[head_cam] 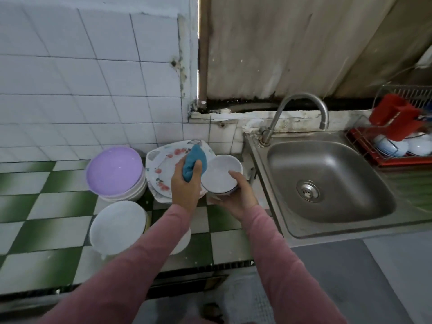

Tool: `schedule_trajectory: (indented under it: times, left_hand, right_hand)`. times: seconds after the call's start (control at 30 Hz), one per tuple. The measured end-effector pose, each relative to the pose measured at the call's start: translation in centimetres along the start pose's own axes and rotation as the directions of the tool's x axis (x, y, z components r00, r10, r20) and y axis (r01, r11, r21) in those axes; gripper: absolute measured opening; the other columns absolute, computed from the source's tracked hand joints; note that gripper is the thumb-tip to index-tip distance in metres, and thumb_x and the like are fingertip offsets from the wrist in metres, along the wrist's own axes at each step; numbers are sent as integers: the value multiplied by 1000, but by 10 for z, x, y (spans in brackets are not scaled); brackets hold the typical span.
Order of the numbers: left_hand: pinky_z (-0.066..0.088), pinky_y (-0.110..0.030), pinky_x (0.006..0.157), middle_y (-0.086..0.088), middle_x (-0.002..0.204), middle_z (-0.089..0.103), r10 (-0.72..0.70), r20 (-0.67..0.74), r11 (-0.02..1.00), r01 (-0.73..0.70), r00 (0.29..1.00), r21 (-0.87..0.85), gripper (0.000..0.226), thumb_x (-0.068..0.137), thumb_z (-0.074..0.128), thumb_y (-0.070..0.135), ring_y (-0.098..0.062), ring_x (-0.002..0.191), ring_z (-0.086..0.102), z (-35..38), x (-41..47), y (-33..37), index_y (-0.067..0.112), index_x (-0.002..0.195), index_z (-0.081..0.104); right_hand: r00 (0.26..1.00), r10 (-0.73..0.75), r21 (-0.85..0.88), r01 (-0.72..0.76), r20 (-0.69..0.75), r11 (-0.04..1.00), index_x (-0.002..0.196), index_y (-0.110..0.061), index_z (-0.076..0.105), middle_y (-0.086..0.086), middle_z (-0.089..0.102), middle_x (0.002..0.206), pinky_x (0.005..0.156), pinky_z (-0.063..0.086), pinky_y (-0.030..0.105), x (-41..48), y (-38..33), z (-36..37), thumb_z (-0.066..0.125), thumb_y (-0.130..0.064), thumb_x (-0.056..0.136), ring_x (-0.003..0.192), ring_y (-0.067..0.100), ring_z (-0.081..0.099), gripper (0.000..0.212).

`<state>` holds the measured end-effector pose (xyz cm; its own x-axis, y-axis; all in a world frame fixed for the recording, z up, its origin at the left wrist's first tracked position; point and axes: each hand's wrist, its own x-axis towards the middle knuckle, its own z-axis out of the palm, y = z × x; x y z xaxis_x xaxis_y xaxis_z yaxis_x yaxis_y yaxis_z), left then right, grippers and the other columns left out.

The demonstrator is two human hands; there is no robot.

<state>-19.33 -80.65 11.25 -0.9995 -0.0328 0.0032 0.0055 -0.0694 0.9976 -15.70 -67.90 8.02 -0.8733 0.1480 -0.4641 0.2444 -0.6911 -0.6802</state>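
My right hand [235, 194] grips a small white bowl [218, 173] by its near rim, thumb inside, holding it tilted above the green-and-white checked counter [53, 206]. My left hand [184, 183] grips a bunched blue cloth [195, 160] just left of the bowl, close to its rim. Both arms wear pink sleeves. Behind the hands lies a large white plate with red cherry print [161, 164], partly hidden by them.
A purple plate [113, 170] tops a stack of white dishes at the left. A white bowl [118, 226] sits nearer me. The steel sink [327, 181] and faucet [301, 106] are to the right. A red wire rack [364, 148] with bowls stands at far right.
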Motion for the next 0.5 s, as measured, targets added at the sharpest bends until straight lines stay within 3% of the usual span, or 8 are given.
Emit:
schedule_trajectory:
  times: [0.1, 0.17, 0.2, 0.23, 0.3, 0.37, 0.43, 0.5]
  left_hand:
    - [51, -19, 92, 0, 127, 60, 50, -43, 995, -46, 998, 87, 40, 97, 58, 26, -13, 112, 58, -28, 4, -1, 19, 136, 51]
    - [49, -35, 103, -1, 136, 56, 87, -19, 973, -80, 996, 215, 46, 98, 57, 34, -19, 122, 54, -46, 4, -4, 24, 142, 48]
    - [44, -36, 108, 0, 140, 54, 114, 20, 947, -114, 993, 300, 48, 98, 55, 36, -19, 126, 51, -53, 4, -4, 26, 144, 45]
    - [35, -31, 114, -1, 146, 48, 142, 91, 892, -167, 986, 420, 50, 100, 52, 36, -20, 133, 45, -60, 4, -4, 25, 147, 41]
    - [8, -20, 116, -1, 159, 30, 151, 285, 667, -310, 947, 678, 53, 104, 41, 34, -18, 147, 24, -69, 3, -2, 21, 154, 27]
    - [1, -20, 115, 1, 163, 19, 44, 361, 551, -324, 931, 769, 53, 106, 31, 35, -17, 150, 14, -77, 3, 2, 21, 156, 17]
    - [18, -28, 117, -1, 158, 33, -80, 333, 625, -213, 940, 751, 49, 106, 31, 37, -22, 145, 29, -85, 4, 10, 24, 154, 28]
    - [39, -34, 107, -4, 133, 60, -132, 297, 799, -77, 946, 597, 38, 105, 36, 39, -26, 125, 53, -89, 4, 23, 27, 135, 56]
  right_hand:
    - [994, 49, 23, -52, 101, 998, 143, -17, 49, 26, 52, 142, 106, 34, 71, 6, 22, 31, 70, -57, 81, 133, 47, 46, 77]
    - [982, 76, 34, -83, 173, 996, 145, -17, 49, 25, 51, 143, 106, 38, 68, 8, 37, 52, 70, -68, 76, 134, 46, 46, 87]
    - [979, 89, 52, -100, 185, 994, 144, -16, 49, 24, 53, 142, 105, 42, 64, 6, 43, 62, 72, -71, 71, 134, 44, 48, 94]
    - [978, 98, 64, -112, 182, 992, 142, -14, 52, 23, 56, 140, 103, 47, 58, 5, 48, 71, 73, -73, 68, 131, 41, 52, 97]
    - [983, 108, 43, -115, 151, 992, 126, -12, 63, 18, 68, 123, 88, 59, 44, 3, 53, 89, 56, -76, 77, 111, 32, 68, 81]
    - [978, 119, 26, -125, 171, 992, 106, -13, 69, 13, 76, 99, 66, 62, 35, 5, 56, 102, 37, -73, 89, 85, 25, 75, 70]
    - [975, 132, 11, -137, 179, 991, 100, -14, 70, 12, 77, 91, 59, 61, 35, 9, 58, 110, 35, -72, 92, 76, 24, 76, 67]
    - [978, 132, -2, -134, 163, 991, 107, -15, 69, 12, 76, 94, 69, 60, 38, 14, 59, 113, 41, -71, 92, 82, 25, 75, 64]
